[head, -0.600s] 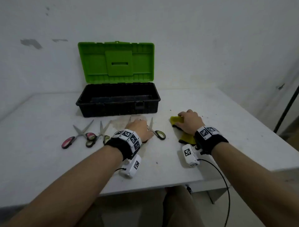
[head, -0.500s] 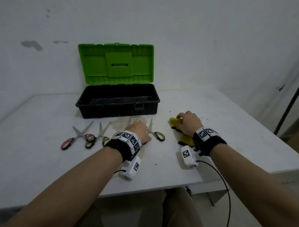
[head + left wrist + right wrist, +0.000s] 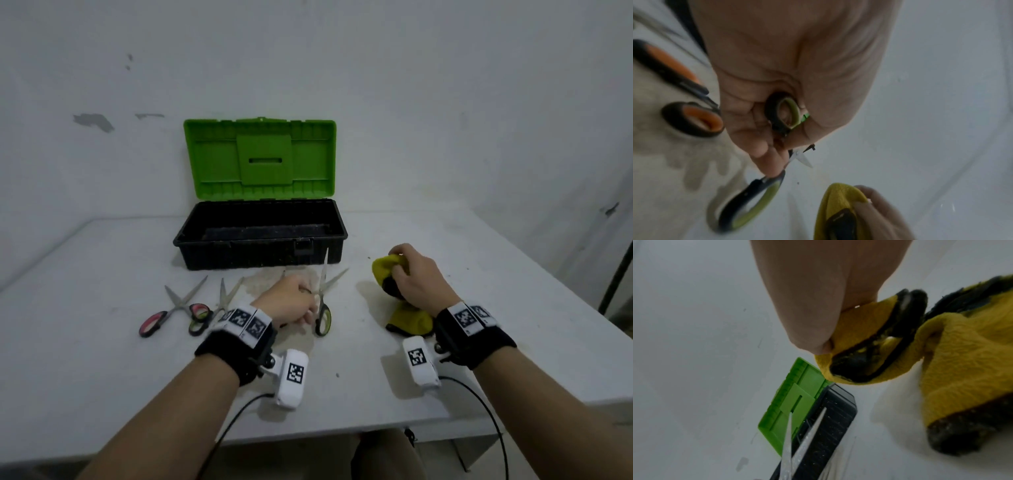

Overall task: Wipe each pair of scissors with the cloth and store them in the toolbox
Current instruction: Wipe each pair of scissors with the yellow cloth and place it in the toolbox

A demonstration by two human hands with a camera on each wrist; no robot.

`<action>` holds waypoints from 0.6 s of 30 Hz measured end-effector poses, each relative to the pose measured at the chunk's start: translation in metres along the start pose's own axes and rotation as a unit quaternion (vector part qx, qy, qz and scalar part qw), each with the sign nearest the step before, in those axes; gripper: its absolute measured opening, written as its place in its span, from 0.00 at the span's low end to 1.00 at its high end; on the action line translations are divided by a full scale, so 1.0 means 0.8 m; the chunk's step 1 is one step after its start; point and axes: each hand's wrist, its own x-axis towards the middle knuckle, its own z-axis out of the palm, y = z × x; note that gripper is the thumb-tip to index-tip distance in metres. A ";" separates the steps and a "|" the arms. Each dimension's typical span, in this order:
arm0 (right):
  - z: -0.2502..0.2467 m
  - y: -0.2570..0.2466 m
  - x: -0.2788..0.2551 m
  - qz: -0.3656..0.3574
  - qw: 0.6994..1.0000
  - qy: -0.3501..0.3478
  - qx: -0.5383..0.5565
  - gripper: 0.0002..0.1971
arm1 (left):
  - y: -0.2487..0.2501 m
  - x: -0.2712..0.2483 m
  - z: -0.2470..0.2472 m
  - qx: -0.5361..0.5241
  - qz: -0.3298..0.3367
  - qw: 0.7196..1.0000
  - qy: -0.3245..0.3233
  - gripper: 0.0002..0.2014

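Just right of the left hand (image 3: 289, 303), the green-handled scissors (image 3: 323, 308) point their parted blades away toward the toolbox (image 3: 260, 240), one loop clasped in curled fingers; farther right, the right hand (image 3: 416, 279) pinches the cloth (image 3: 385, 270).

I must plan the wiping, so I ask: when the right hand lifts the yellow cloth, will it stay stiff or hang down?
Probably floppy: the yellow cloth folds and bunches where the right hand grips it, and its lower part sags onto the table. It looks light. Its fuzzy surface suggests it will hardly slip from the fingers.
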 end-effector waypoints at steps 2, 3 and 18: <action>-0.003 -0.007 -0.004 -0.016 0.999 0.004 0.032 0.14 | -0.010 0.003 0.000 -0.083 -0.007 0.996 -0.015 0.08; -0.003 -0.010 -0.006 -0.010 0.999 0.002 0.051 0.15 | -0.013 0.005 -0.001 -0.119 -0.012 0.993 -0.016 0.08; 0.007 -0.041 -0.028 -0.031 0.982 -0.009 0.188 0.04 | -0.034 0.009 -0.017 -0.229 0.031 0.973 -0.002 0.09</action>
